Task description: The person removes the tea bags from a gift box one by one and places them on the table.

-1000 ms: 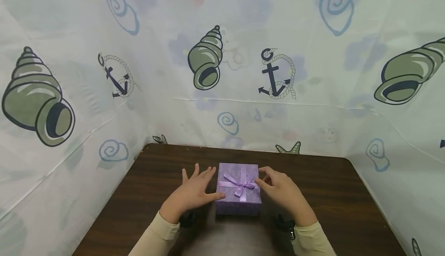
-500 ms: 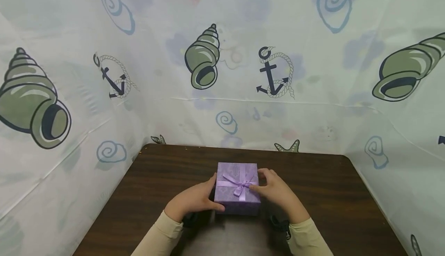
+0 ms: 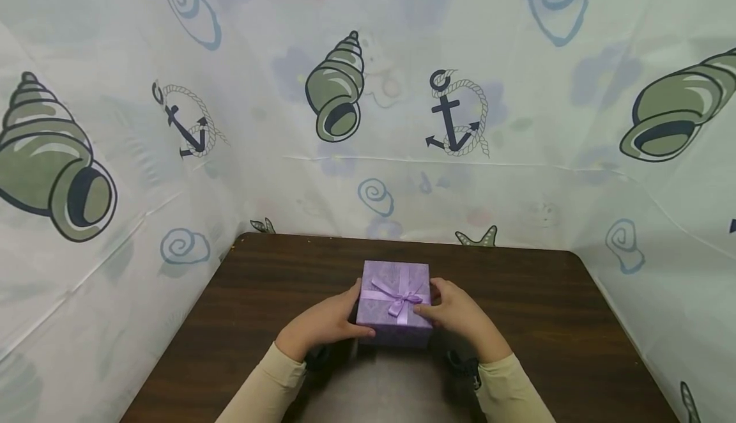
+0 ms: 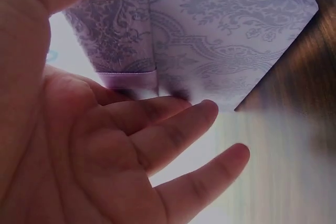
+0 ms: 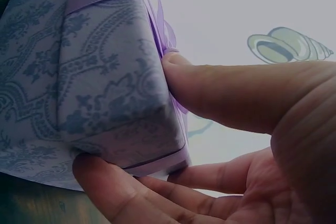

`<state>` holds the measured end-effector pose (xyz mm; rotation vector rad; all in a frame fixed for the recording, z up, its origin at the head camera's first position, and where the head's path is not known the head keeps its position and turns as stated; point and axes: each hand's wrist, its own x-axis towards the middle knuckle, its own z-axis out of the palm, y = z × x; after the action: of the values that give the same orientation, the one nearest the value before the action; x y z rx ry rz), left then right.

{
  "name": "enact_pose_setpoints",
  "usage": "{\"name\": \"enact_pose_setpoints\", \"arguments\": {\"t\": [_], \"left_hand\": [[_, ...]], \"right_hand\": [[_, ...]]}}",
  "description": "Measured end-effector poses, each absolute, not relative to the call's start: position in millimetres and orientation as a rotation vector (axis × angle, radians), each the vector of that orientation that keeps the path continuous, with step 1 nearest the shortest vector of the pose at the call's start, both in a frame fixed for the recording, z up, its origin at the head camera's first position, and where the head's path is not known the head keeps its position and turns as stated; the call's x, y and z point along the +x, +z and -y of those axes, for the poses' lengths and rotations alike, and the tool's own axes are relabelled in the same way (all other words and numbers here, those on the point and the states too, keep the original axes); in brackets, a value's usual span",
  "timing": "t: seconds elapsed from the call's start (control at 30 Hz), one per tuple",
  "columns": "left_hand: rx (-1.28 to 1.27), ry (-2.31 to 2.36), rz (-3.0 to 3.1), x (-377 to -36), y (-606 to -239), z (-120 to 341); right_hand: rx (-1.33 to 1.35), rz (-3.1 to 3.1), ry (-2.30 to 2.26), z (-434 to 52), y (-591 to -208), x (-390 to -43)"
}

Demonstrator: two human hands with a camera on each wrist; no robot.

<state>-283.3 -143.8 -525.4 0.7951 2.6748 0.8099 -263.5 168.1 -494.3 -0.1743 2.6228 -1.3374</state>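
A purple patterned gift box (image 3: 394, 333) with a satin ribbon and a bow (image 3: 400, 301) on its lid is between both hands at the middle of the table. My left hand (image 3: 323, 322) grips its left side, thumb at the near edge and fingers along the side. In the left wrist view, fingertips (image 4: 207, 109) touch the box's patterned side, while other fingers stand apart from it. With the right hand (image 3: 462, 321) I hold the right side. Its thumb (image 5: 210, 90) presses on the lid beside the bow, and the fingers lie against the side wall.
The dark wood table (image 3: 546, 321) extends around the box. A pale cloth (image 3: 402, 199) printed with shells and anchors hangs behind the table and along both sides. A greyish sheen (image 3: 391, 384) shows on the tabletop before the box.
The left hand's spread fingers have come together against the box's left side. My right thumb has moved further onto the lid near the bow. The head view has tilted slightly down.
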Motion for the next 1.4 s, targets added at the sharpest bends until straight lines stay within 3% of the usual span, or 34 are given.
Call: {"name": "enact_pose_setpoints", "arguments": {"t": [0.83, 1.4], "left_hand": [[0.929, 0.895, -2.725, -287.1, -524.1, 141.6], [0.882, 0.986, -2.760, -280.0, -502.5, 144.5]], "right_hand": [[-0.229, -2.753, -1.252, -171.6, -487.5, -265.3], [-0.326, -2.826, -1.312, -170.7, -470.2, -255.0]]}}
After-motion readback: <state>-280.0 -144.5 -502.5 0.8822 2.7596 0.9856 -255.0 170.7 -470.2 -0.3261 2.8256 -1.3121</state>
